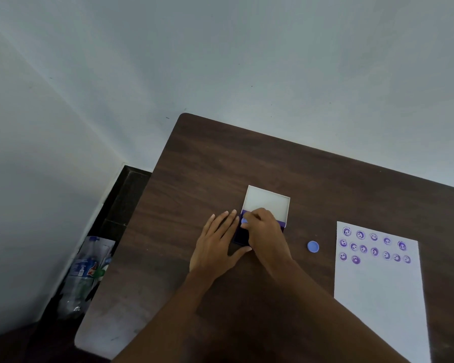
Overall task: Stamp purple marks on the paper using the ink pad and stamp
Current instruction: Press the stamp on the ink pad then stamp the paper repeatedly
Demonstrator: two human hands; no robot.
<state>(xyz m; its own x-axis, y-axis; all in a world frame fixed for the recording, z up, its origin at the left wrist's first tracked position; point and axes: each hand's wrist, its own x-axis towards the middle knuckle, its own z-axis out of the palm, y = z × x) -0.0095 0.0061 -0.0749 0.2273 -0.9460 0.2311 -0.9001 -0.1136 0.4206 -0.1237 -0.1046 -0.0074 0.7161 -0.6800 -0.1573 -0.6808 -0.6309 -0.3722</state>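
The ink pad [240,235] lies open in the middle of the dark wooden table [220,163], its white lid [268,201] folded back behind it. My right hand [266,231] is closed around a small blue stamp [244,221] and holds it down on the dark purple pad. My left hand [216,244] rests flat on the table with its fingers against the pad's left edge and its thumb at the near edge. The white paper [380,292] lies to the right, with several purple smiley marks in rows near its top. A round blue cap [313,246] sits between pad and paper.
The table's left edge drops to a dark floor, where empty plastic bottles [85,273] lie against the pale wall [220,61]. The wall runs close behind the table's far edge.
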